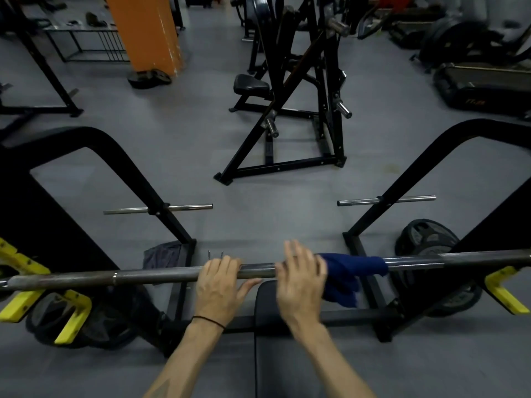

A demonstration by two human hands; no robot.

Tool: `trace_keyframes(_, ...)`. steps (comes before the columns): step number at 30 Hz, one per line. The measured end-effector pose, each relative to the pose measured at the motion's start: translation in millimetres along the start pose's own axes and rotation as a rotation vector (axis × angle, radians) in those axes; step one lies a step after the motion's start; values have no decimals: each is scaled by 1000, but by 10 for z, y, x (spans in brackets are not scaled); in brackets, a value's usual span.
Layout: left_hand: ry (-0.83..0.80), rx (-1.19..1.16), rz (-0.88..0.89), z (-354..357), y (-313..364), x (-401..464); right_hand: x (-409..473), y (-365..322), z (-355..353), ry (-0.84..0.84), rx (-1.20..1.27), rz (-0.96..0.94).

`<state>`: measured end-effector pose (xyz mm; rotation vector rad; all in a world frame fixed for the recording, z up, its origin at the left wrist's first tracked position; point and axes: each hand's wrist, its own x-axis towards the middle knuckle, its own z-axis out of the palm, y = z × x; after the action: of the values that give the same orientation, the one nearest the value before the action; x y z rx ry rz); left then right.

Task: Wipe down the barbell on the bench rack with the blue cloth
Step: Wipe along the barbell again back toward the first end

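Here the left hand (219,282) is gripping the barbell (149,275), fingers curled over it; the right hand (300,278), fingers apart, is lying just left of the blue cloth (355,267).

I see the barbell (161,275) lying across the bench rack (373,285), resting near yellow hooks (501,291) at both ends. My left hand (219,285) curls over the bar, thumb stretched out beneath it toward the right. My right hand (300,282) is blurred, its fingers spread over the bar, just beside the blue cloth (352,268) draped over the shaft and hanging down. The black bench pad (275,354) sits below my forearms. Weight plates (425,239) lean by the right upright.
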<state>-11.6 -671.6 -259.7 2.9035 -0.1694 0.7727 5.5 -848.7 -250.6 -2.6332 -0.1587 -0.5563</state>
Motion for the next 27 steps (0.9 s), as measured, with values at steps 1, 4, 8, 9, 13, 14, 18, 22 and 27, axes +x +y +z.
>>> trace_keyframes(1,-9,7,51,13,-55,47,-51,-87,35,-51,11,-101)
trace_keyframes(4,-37,77,203,6,-180,210,31,161,-57,-157,-30,-317)
trace_keyframes(8,-156,81,68,-142,-115,433,177,904,-346,-51,-129,-140)
trace_keyframes(9,-203,101,44,-183,-89,483,173,964,-381,-25,-127,-65)
trace_keyframes(13,-322,147,56,-204,-44,544,73,370,-93,85,-74,106)
trace_keyframes(14,-321,146,49,-231,-29,549,23,152,-18,49,-49,4)
trace_keyframes(18,-175,43,47,-193,-157,333,40,171,-22,-97,-62,-329)
trace_keyframes(22,-80,70,150,-220,-366,67,111,787,-252,-19,-118,-181)
trace_keyframes(27,-32,73,-26,-136,-214,145,58,249,-59,78,-76,54)
